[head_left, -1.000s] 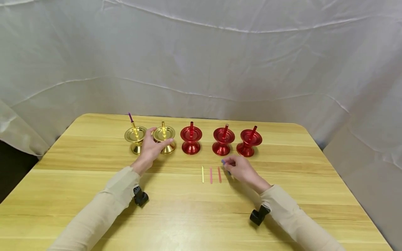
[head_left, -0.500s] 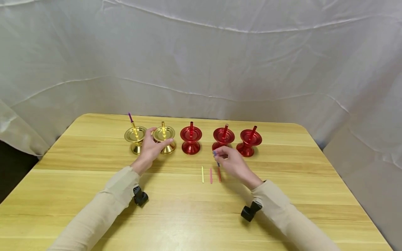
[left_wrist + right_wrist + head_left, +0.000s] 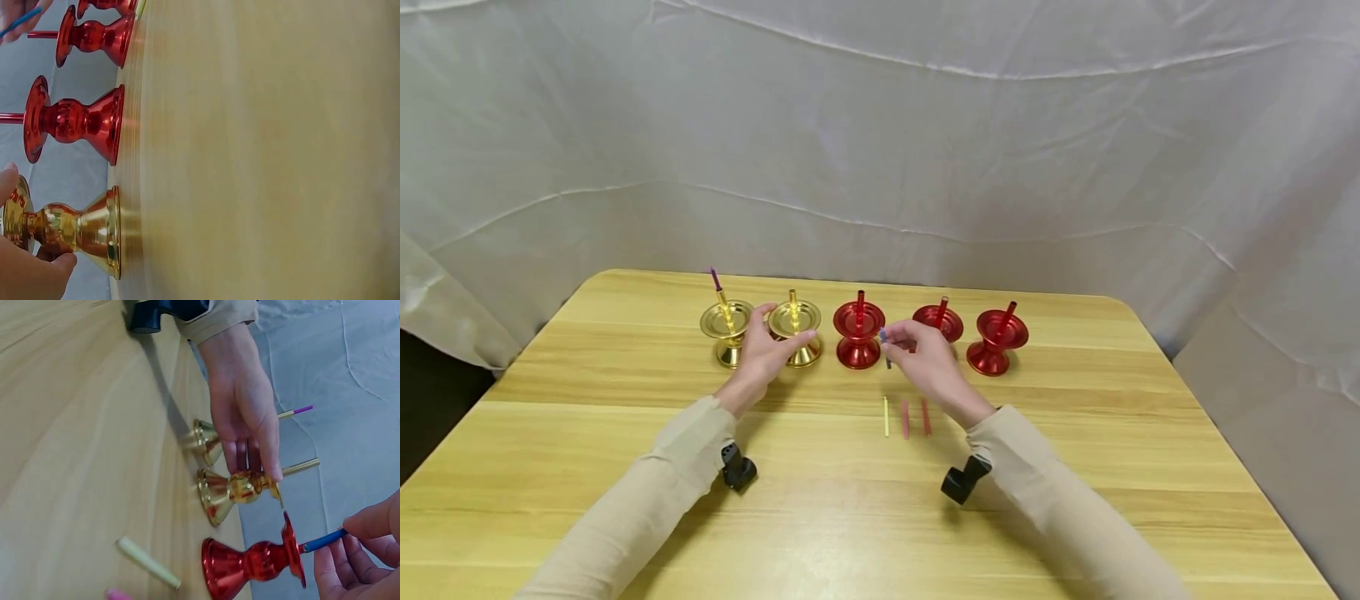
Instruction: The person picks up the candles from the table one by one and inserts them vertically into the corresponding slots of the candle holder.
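Right hand (image 3: 928, 364): grip pinching blue candle (image 3: 326, 540). Left hand (image 3: 763, 354): grip holding gold candlestick (image 3: 97, 232). Loose pinch might drop candle; sideways left pull might tip candlestick.

A wrinkly pale cloth (image 3: 880, 142) hangs behind the table (image 3: 835, 492) and down both sides (long, wavy lines (image 3: 857, 222) run across it). The table is yellow wood with stripes, and its far corners are round. Light makes a shiny spot (image 3: 850, 575) near the front. A dark patch (image 3: 433, 400) shows far left.
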The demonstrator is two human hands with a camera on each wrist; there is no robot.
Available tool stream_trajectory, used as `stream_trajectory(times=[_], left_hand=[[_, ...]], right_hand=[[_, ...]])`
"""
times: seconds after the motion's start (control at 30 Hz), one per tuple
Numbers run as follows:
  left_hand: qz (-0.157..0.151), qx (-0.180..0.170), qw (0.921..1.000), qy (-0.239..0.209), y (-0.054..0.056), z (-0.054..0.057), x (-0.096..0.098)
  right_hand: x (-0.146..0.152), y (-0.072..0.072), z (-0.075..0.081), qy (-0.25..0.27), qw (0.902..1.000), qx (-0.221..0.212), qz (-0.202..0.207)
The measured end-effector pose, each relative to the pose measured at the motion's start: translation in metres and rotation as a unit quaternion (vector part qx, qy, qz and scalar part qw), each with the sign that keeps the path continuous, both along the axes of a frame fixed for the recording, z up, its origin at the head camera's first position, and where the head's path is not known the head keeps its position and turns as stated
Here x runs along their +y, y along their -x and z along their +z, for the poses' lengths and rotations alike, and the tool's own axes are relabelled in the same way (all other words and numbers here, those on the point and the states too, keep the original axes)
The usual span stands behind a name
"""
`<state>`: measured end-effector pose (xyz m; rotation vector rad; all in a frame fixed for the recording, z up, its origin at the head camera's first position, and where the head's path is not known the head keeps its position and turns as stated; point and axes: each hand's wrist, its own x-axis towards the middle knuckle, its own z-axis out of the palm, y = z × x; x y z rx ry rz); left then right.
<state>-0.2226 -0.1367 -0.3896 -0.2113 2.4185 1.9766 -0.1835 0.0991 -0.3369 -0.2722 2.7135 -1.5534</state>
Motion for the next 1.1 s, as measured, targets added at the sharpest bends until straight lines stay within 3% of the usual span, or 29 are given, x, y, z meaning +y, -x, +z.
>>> stream_trajectory(times=[0.3,0.73,1.1], left_hand=[[-0.001,0.002,1.0,0.003,0.001,-0.001,0.002],[-0.001,0.014,0.9998,0.011,0.0,0.002,0.001],[-0.003,0.013,0.9999,0.002,0.001,0.002,-0.001]], right_hand=[[-0.023,0.017,0.009,0.058,0.9981,0.021,0.005],[-0.058,0.04,0.025,0.08,0.9958,0.042,0.011],[-0.09,0.059,0.039,0.114,0.9931,0.017,0.018]])
